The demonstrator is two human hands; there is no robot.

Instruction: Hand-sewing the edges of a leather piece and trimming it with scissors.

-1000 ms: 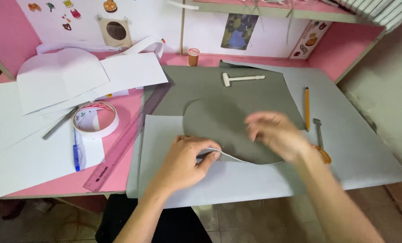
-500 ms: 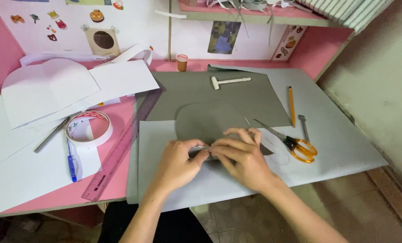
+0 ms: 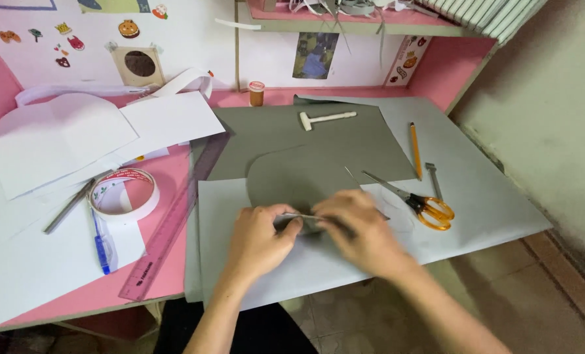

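While both hands meet at the near edge of the grey sheet, the following relations are shown:

Left hand [image 3: 259,239]: closed in a pinch on the near edge of the rounded grey cut-out piece [image 3: 305,180], fingertips pointed toward the other hand.
Right hand [image 3: 364,229]: laid over the same edge just beside the left, fingers curled down onto it; whether it pinches or only presses cannot be told, since the fingertips are hidden.
Held edge: seen as a thin pale line lifted slightly between the 2 hands, its long axis running left to right.
Cut-out body: extended away from the grip, toward the far side of the desk, lying flat on the light grey sheet [image 3: 489,203].
Nearer hand: neither; both are on the edge, touching or nearly so.
Scissors [image 3: 420,203]: near, to the right of the right hand, orange handles at the near end, blades angled away to the left.
Pencil [image 3: 415,151]: beyond the scissors, well apart from the grip.
Tape roll [image 3: 123,195]: well apart, to the left of the left hand.
Ruler [image 3: 174,223]: between tape roll and left hand, laid on a diagonal.
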